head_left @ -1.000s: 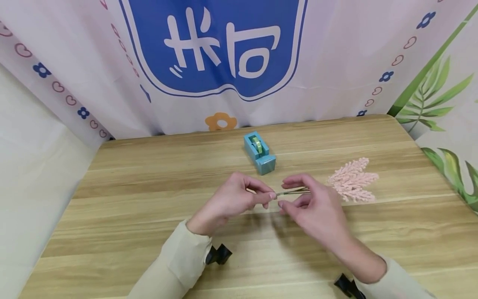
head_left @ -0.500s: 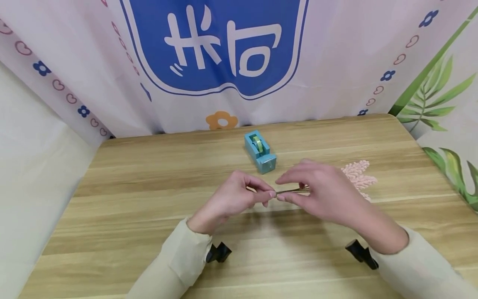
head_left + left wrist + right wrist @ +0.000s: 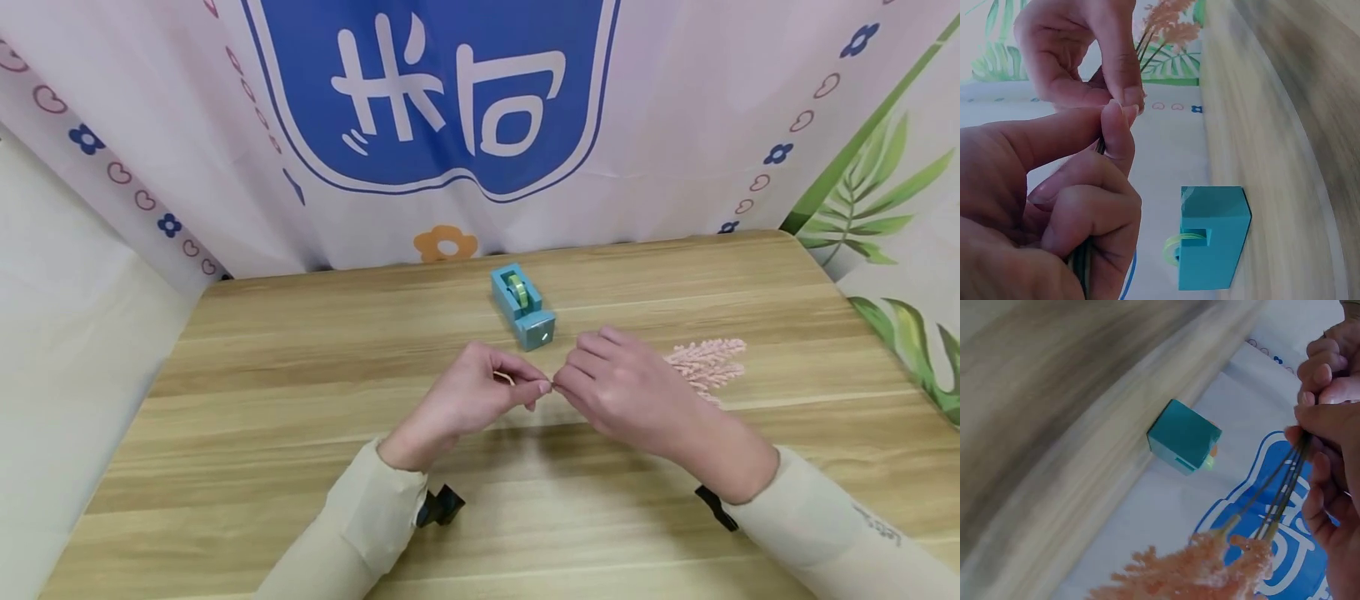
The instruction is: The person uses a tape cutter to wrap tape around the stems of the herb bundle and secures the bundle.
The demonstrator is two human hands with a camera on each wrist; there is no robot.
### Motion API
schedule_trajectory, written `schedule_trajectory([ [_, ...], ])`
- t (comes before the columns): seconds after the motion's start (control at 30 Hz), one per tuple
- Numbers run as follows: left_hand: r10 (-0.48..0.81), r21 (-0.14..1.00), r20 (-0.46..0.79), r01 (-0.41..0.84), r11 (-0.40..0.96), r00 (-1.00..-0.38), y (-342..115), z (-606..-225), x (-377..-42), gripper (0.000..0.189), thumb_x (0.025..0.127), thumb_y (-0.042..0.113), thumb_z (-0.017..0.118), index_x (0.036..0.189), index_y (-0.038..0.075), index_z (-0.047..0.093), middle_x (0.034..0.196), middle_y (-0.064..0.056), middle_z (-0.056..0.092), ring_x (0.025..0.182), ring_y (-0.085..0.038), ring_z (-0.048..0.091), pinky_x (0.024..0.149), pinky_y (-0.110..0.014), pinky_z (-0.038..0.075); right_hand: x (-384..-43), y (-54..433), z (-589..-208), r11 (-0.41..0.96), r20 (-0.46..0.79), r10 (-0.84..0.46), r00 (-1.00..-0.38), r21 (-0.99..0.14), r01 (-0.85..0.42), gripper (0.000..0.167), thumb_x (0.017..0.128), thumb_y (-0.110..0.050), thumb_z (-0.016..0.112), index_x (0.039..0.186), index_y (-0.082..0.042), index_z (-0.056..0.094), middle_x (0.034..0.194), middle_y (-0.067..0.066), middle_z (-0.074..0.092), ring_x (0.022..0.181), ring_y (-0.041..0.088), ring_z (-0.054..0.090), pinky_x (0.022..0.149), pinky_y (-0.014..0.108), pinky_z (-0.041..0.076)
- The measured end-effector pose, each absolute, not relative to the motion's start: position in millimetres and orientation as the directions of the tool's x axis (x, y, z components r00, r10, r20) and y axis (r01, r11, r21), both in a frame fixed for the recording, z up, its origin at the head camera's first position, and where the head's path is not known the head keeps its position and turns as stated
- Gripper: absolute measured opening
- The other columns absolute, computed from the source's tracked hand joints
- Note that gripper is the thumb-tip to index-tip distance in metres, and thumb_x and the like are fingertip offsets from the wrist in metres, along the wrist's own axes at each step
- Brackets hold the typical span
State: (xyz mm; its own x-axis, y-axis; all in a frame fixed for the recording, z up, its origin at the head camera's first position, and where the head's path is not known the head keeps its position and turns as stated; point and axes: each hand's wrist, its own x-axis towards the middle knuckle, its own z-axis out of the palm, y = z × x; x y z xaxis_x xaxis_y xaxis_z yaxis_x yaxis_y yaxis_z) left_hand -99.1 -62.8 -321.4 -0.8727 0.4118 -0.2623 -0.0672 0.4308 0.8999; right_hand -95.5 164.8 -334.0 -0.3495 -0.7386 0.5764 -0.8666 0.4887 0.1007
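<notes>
Both hands hold one bunch of pink artificial flowers (image 3: 705, 364) by its thin dark stems (image 3: 1283, 484). My left hand (image 3: 468, 396) pinches the stems between thumb and forefinger, and in the left wrist view the stem ends (image 3: 1082, 269) run down through its curled fingers. My right hand (image 3: 626, 392) pinches the stems right beside the left fingertips, its other fingers curled. The fluffy pink heads (image 3: 1204, 569) stick out past the right hand, partly hidden by it in the head view. Fingers cover the spot where the two hands meet.
A blue tape dispenser (image 3: 522, 307) with a yellow-green tape roll (image 3: 517, 290) stands on the wooden table (image 3: 300, 333), just beyond the hands. A printed curtain (image 3: 360, 217) hangs along the table's far edge.
My right hand's spread fingers have closed in on the stems next to the left fingertips. The flower heads have shifted slightly. My left hand stays in place.
</notes>
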Motion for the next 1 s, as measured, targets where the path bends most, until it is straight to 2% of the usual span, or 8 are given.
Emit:
schedule_trajectory([
  [0.1,0.397,0.897,-0.227,-0.032,0.442,-0.889,-61,-320,-98,0.010,0.098,0.015,0.079,0.101,0.008,0.086,0.082,-0.001,0.079,0.077,-0.021,0.068,0.066,-0.026,0.045,-96,175,-322,0.548,0.501,-0.687,-0.526,-0.119,-0.828,0.021,0.083,-0.018,0.092,0.097,-0.011,0.078,0.087,-0.003,0.075,0.075,0.013,0.060,0.066,0.027,0.051],
  [0.17,0.387,0.893,-0.199,-0.004,0.450,-0.900,-60,-320,-97,0.008,0.097,0.013,0.080,0.098,0.008,0.087,0.084,-0.001,0.080,0.074,-0.018,0.065,0.066,-0.026,0.045,-100,186,-308,0.613,0.367,-0.638,-0.677,-0.290,-0.735,0.032,0.081,-0.030,0.097,0.104,-0.015,0.081,0.096,-0.006,0.077,0.082,0.010,0.061,0.072,0.029,0.054],
  [0.23,0.375,0.884,-0.166,0.031,0.467,-0.912,-60,-319,-97,0.006,0.095,0.013,0.082,0.096,0.010,0.087,0.085,0.000,0.080,0.071,-0.014,0.060,0.065,-0.025,0.045,-107,198,-297,0.667,0.188,-0.620,-0.761,-0.385,-0.638,0.042,0.081,-0.040,0.096,0.113,-0.016,0.082,0.107,-0.006,0.079,0.093,0.012,0.064,0.080,0.035,0.058],
  [0.37,0.357,0.859,-0.101,0.099,0.502,-0.928,-60,-319,-95,0.005,0.093,0.013,0.084,0.096,0.014,0.088,0.085,0.002,0.080,0.066,-0.011,0.054,0.061,-0.024,0.044,-125,214,-299,0.643,-0.039,-0.686,-0.726,-0.499,-0.581,0.020,0.094,-0.028,0.085,0.110,-0.016,0.085,0.108,-0.005,0.082,0.100,0.013,0.072,0.086,0.038,0.062],
  [0.5,0.427,0.828,-0.141,0.130,0.546,-0.893,-60,-322,-93,0.012,0.100,0.019,0.079,0.106,0.012,0.087,0.087,0.001,0.078,0.068,-0.010,0.055,0.062,-0.023,0.044,-125,217,-319,0.615,0.121,-0.703,-0.701,-0.390,-0.685,0.010,0.090,-0.009,0.087,0.096,-0.016,0.089,0.088,-0.006,0.082,0.076,0.004,0.071,0.067,0.027,0.059],
  [0.63,0.511,0.798,-0.198,0.165,0.580,-0.837,-58,-324,-92,0.019,0.107,0.015,0.068,0.108,0.004,0.083,0.085,-0.006,0.077,0.068,-0.009,0.055,0.061,-0.022,0.043,-114,219,-332,0.633,0.287,-0.711,-0.642,-0.134,-0.762,0.019,0.083,-0.013,0.094,0.101,-0.018,0.089,0.084,-0.009,0.079,0.079,0.008,0.064,0.071,0.033,0.055],
  [0.9,0.473,0.784,-0.134,0.199,0.588,-0.871,-53,-326,-90,0.013,0.102,0.005,0.072,0.105,0.003,0.085,0.087,-0.009,0.079,0.066,-0.008,0.062,0.062,-0.023,0.051,-114,219,-328,0.609,0.106,-0.725,-0.681,-0.363,-0.705,0.006,0.097,-0.030,0.083,0.097,-0.024,0.083,0.100,-0.013,0.073,0.102,0.010,0.065,0.091,0.040,0.059],
  [1.0,0.494,0.748,-0.122,0.248,0.616,-0.861,-52,-326,-92,0.016,0.105,0.010,0.069,0.109,0.003,0.084,0.082,-0.004,0.074,0.066,-0.008,0.056,0.062,-0.022,0.046,-118,213,-332,0.584,0.212,-0.741,-0.637,-0.263,-0.768,0.005,0.092,-0.021,0.087,0.090,-0.020,0.083,0.094,-0.010,0.076,0.091,0.009,0.071,0.082,0.037,0.062],
])
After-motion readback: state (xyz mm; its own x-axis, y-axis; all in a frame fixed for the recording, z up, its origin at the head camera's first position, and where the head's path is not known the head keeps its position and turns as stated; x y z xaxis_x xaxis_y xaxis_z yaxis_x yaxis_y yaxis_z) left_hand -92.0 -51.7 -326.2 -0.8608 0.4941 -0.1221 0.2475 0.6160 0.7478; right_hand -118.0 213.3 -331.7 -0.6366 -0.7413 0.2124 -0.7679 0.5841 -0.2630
